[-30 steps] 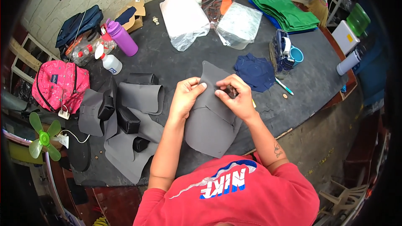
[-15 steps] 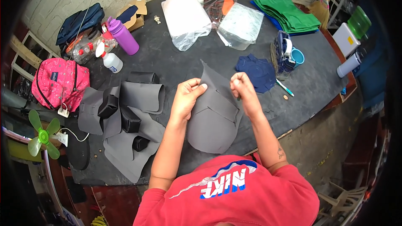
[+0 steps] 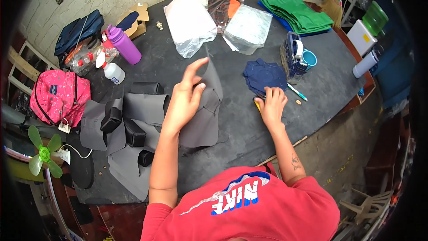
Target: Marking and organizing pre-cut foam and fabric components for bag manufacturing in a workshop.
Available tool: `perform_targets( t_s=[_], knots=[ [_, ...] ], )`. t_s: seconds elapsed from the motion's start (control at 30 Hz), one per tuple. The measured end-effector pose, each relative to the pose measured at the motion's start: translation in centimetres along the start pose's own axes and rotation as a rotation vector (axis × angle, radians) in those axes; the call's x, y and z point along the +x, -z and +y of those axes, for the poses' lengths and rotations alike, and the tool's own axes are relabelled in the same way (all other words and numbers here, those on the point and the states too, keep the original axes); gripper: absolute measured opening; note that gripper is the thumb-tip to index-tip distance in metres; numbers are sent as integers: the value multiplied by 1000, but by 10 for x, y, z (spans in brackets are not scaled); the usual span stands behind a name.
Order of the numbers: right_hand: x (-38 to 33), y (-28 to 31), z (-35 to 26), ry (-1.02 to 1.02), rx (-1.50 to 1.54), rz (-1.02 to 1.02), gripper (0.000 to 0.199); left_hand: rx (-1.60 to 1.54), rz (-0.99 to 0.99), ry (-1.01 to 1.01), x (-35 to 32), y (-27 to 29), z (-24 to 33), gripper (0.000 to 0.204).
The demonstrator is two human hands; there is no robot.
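Note:
A dark grey sewn fabric piece [image 3: 208,120], pointed at its top end, lies tilted at the middle of the table. Beside its left edge is my left hand [image 3: 183,102], thumb and fingers apart, partly covering the piece; I see no grip on it. My right hand [image 3: 273,107] rests low over the tabletop, just below a dark blue cloth bundle [image 3: 264,76]. Its thumb and fingers close around a small tool with a yellow part [image 3: 257,104], mostly hidden under the hand.
Left of my forearm, several grey fabric pieces with black boxy parts [image 3: 145,107] lie piled. Beyond are a pink backpack [image 3: 60,96], spray bottle [image 3: 111,72] and purple bottle [image 3: 125,46]. Plastic-wrapped packs [image 3: 191,22] lie far back. A blue cup [image 3: 308,58] and pen [image 3: 298,93] are right.
The grey piece has shifted left and turned onto a tilt. My left hand has moved left and loosened its fingers. My right hand has dropped from beside the piece to the table.

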State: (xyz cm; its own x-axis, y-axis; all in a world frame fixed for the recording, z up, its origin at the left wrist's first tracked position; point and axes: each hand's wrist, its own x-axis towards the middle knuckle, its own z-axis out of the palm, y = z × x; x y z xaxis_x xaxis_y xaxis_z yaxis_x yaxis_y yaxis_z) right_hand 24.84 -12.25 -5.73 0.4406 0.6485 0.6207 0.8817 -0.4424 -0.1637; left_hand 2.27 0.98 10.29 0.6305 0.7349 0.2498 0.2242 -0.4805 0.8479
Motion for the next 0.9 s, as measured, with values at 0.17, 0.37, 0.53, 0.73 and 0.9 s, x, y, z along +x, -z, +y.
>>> perform_targets(
  t_s=[0.17,0.37,0.53,0.73,0.9],
  knots=[
    [-23,-16,-6,-66,101,-255,41,316,-156,-456,19,-5,-3,41],
    [-8,-19,-3,-259,690,-344,39,275,-172,-307,21,-12,9,34],
    [21,21,-40,-448,1402,278,22,151,-16,-450,20,-20,2,35],
    [35,60,-89,-243,1371,-212,19,6,-128,-275,21,-31,0,37],
    [33,42,-99,-189,1153,-73,16,22,-144,-267,18,-39,-6,39]
  ],
)
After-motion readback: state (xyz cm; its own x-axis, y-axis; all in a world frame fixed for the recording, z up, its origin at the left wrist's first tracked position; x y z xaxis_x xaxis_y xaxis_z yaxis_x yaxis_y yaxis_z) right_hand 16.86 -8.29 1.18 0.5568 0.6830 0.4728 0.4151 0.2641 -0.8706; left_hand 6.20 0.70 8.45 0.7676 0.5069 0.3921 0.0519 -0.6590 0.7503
